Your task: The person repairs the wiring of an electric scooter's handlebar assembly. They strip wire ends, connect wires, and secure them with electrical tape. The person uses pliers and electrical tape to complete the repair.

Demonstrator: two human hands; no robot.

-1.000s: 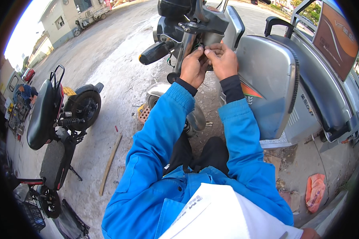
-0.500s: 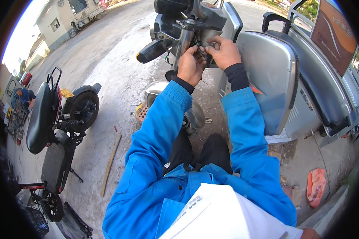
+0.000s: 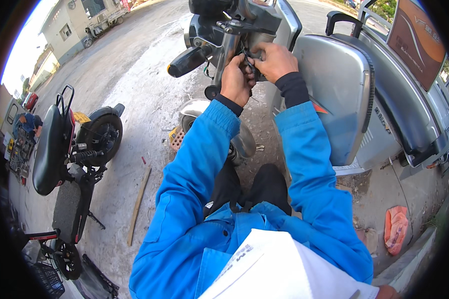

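Just below the front of a silver three-wheeler, my left hand point(image 3: 236, 80) is closed, its curled fingers pinching thin dark wires point(image 3: 245, 55). From the right, my right hand point(image 3: 276, 62) meets it, thumb and forefinger pressed together on the same wires. The fingertips partly hide the spot where the hands meet. Right beside my left hand stands a silver fork tube point(image 3: 229, 50). A black turn signal point(image 3: 189, 62) with an orange tip sticks out to the left. Above the hands is the dark front housing point(image 3: 262, 22).
The vehicle's silver side panel point(image 3: 329, 94) stands close to my right arm. Below the fork is a front mudguard point(image 3: 194, 107), with a perforated brick point(image 3: 176, 138) beside it. A parked electric scooter point(image 3: 67, 149) and a wooden stick point(image 3: 138, 207) are on the left. An orange bag point(image 3: 395, 230) lies right.
My hands stay together at the wires, with only small shifts of the fingers. The right hand has moved slightly left, closer to the left one. The view has tilted a little.
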